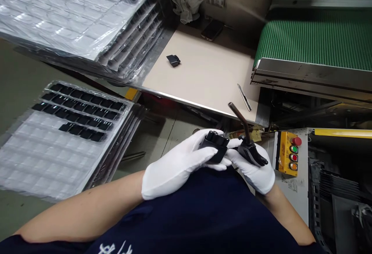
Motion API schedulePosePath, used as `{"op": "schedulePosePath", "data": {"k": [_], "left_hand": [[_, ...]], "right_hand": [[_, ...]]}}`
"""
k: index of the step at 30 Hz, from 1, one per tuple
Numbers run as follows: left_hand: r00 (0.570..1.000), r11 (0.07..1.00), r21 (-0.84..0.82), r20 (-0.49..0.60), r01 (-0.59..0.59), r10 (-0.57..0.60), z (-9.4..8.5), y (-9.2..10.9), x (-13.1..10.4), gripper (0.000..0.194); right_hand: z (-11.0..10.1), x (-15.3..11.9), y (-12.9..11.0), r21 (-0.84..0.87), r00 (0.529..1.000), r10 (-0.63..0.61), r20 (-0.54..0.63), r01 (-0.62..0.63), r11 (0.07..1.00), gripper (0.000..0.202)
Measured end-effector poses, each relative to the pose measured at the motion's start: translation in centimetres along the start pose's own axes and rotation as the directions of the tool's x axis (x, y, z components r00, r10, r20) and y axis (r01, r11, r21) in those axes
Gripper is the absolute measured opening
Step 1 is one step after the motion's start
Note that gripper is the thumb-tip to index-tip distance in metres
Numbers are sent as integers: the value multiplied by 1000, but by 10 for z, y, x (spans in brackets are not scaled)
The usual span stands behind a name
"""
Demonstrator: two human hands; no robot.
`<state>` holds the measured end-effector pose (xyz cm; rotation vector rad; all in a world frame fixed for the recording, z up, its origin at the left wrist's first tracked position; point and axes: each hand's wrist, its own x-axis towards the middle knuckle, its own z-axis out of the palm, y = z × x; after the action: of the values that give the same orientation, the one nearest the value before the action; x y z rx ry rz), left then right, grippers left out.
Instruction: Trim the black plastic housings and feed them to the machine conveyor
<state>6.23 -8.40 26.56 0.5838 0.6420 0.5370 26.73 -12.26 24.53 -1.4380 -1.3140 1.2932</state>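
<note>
My left hand, in a white glove, is closed around a small black plastic part in front of my body. The thumb presses on the near face of that part, and its ridged side faces up. Close beside it, my right hand, also gloved in white, grips a black air blow gun. The gun's bent metal tube points up and away, towards the table. Fingertips of the right hand are close to the black part; whether they touch it I cannot tell.
Another black part, a cutter knife and a phone lie on the table. Stacked clear trays stand at left, with a partly filled tray lower down. A green conveyor and button box are at right.
</note>
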Motion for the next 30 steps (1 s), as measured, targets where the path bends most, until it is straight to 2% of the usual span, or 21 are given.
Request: {"op": "schedulePosePath", "data": {"k": [6,9,12,17,21,24,27,30], "left_hand": [[999,989,-145,48,20,-14,0,-2,-2,26],[999,990,-141,53,16,-9,-1,-4,-1,26],[999,999,-37,34,-27,29,-2,-7,1,30],[992,959,283,-114,-21,56,-1,-9,7,47],[981,947,318,-168,-40,98,2,-11,11,47],[991,988,144,-113,-61,78,-3,-18,12,49],[996,986,-143,19,-81,84,-11,-26,11,58],[992,971,-233,105,-42,68,-15,-28,10,64]], "right_hand": [[5,-1,-5,-72,1000,6,-13,-7,997,20],[4,-2,-5,-111,1000,-19,15,20,994,19],[4,-3,-4,-137,997,-65,31,68,988,17],[8,-2,-1,-131,988,-154,28,156,979,9],[8,-1,-4,-143,971,-215,106,229,963,13],[2,-3,-11,-137,975,-186,125,203,970,9],[-9,-6,-15,-116,992,-123,20,124,985,13],[-19,-8,-16,-94,994,-101,-47,96,991,12]]}}
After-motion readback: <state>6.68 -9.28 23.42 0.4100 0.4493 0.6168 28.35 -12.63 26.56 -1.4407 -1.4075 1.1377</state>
